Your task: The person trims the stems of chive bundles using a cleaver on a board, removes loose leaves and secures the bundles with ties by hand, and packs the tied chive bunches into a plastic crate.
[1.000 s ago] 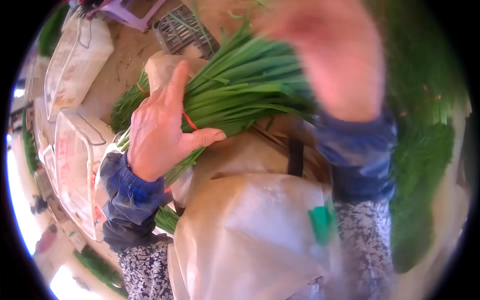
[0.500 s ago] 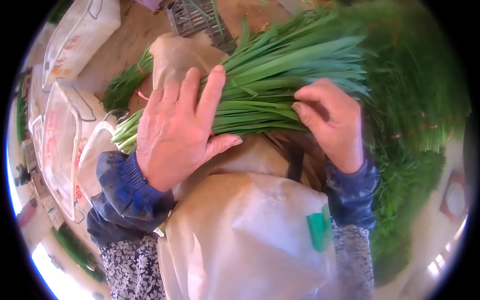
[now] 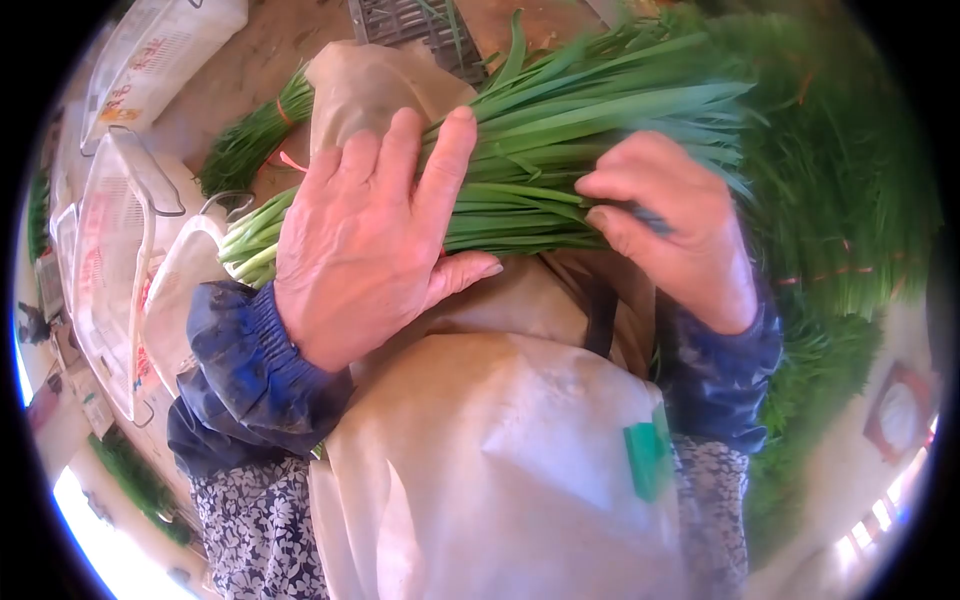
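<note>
A bundle of garlic chives (image 3: 540,215) lies across my lap, pale stem ends to the left and green leaf tips to the right. My left hand (image 3: 370,230) rests flat over its stem end, fingers stretched out and thumb apart on the near side, pressing on it. Above the leaves, my right hand (image 3: 670,220) is closed in a pinch, thumb and forefinger at a chive leaf near the bundle's front side. A bit of red tie (image 3: 292,161) sticks out beyond my left hand.
Beige apron cloth (image 3: 480,430) covers my lap. White plastic baskets (image 3: 110,260) with wire handles stand at left, near another tied chive bundle (image 3: 245,140). A grey slatted crate (image 3: 410,25) sits ahead. Piled greens (image 3: 840,200) fill the right side.
My right hand has shifted slightly right and up, with its pinch maintained. My left hand stays flat on the bundle. The whole view has shifted a little.
</note>
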Motion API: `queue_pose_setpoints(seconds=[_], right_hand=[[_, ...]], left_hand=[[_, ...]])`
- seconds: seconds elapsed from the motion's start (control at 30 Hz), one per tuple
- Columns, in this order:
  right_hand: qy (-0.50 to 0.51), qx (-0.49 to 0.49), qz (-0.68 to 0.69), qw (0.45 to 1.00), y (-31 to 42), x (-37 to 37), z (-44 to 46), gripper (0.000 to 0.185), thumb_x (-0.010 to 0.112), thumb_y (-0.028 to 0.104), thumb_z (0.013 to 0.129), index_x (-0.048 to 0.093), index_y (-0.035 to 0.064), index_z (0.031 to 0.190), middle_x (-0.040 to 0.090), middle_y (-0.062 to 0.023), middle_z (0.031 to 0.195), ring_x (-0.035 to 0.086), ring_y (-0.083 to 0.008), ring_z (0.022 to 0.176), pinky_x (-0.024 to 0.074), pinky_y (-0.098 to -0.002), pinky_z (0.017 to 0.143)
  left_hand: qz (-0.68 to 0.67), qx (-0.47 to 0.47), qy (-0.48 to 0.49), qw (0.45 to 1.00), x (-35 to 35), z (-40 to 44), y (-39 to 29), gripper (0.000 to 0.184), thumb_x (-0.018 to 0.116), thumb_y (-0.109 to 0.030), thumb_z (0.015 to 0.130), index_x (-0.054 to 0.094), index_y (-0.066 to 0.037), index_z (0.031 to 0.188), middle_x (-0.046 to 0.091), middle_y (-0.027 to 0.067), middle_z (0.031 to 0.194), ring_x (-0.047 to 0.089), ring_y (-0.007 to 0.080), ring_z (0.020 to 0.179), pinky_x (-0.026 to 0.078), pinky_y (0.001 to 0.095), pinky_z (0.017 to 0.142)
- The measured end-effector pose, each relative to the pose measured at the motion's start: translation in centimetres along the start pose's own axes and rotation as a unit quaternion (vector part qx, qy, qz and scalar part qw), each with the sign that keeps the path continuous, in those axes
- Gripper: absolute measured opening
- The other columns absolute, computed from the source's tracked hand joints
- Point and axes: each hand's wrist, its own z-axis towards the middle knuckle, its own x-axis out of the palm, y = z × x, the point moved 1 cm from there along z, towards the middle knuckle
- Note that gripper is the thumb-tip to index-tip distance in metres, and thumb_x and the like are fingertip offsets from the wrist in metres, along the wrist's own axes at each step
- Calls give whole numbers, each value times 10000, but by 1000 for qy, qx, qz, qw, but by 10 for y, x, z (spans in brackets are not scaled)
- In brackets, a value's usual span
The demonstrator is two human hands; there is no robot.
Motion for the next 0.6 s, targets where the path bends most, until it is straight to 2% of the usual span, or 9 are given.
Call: queue_pose_setpoints(seconds=[0.13,0.23,0.3,0.4,0.5,0.6], right_hand=[[-3,-22,-42,999,3,-4,5,218,696,16,742,640,25,953,589,-117,833,578,-333,803,478,-410,703],[-14,0,-58,998,10,-1,11,226,693,16,747,614,32,958,583,-119,825,581,-341,804,478,-421,706],[-19,-11,-57,998,13,2,18,222,669,-23,769,626,12,984,589,-140,876,591,-308,798,486,-349,714],[1,-58,-91,994,11,2,25,229,663,-12,796,630,9,1022,583,-140,854,596,-309,763,488,-345,684],[19,-29,-3,999,9,-6,39,211,671,-3,810,640,2,1019,610,-142,862,620,-279,755,494,-328,658],[69,-11,68,995,9,-4,60,196,683,8,812,643,-5,1003,643,-141,903,640,-241,771,500,-312,642]], left_hand=[[0,1,-14,1000,-4,4,-1,931,732,-514,736,397,2,1434,524,194,1301,539,362,1100,436,463,932],[-17,-9,-20,1000,-8,3,-2,947,745,-511,719,397,6,1432,534,193,1291,536,361,1116,422,464,949],[-24,-16,-28,999,-13,1,0,965,757,-511,701,397,10,1429,541,191,1285,534,362,1125,413,465,960],[35,-46,-70,996,-26,-6,5,1041,828,-514,569,438,25,1370,579,184,1224,540,374,1101,389,475,979],[4,-66,-27,997,-26,-11,14,1002,842,-499,551,476,22,1325,580,183,1210,546,378,1063,394,481,968],[-26,-76,-36,996,-22,-7,13,964,859,-447,528,501,20,1293,568,176,1223,549,369,1033,418,466,943]])
